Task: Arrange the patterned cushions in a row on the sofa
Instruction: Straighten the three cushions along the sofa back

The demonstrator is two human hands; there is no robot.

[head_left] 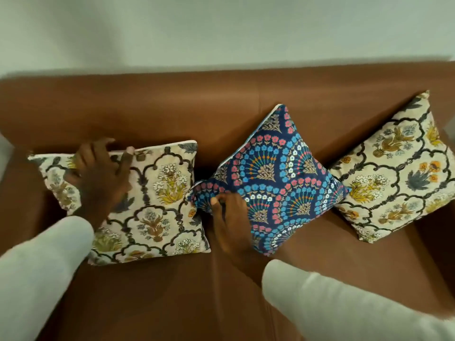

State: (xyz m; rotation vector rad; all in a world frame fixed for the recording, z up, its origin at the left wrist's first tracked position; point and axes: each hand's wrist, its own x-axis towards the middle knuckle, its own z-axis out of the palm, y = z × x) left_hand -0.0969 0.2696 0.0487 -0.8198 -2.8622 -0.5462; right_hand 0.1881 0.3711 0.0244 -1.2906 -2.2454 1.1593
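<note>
Three patterned cushions lean against the back of a brown sofa [172,114]. The left cream floral cushion [162,200] stands square, and my left hand [103,175] lies on its upper left part with fingers curled over the top edge. The middle dark blue cushion [278,183], with fan flower prints, stands on a corner like a diamond. My right hand [229,222] pinches its lower left edge. The right cream floral cushion [398,173] is tilted and touches the blue one; no hand is on it.
A pale wall [221,28] rises behind the sofa back. The brown seat [184,291] stretches in front of the cushions. White sleeves [332,303] cover both my forearms at the bottom of the view.
</note>
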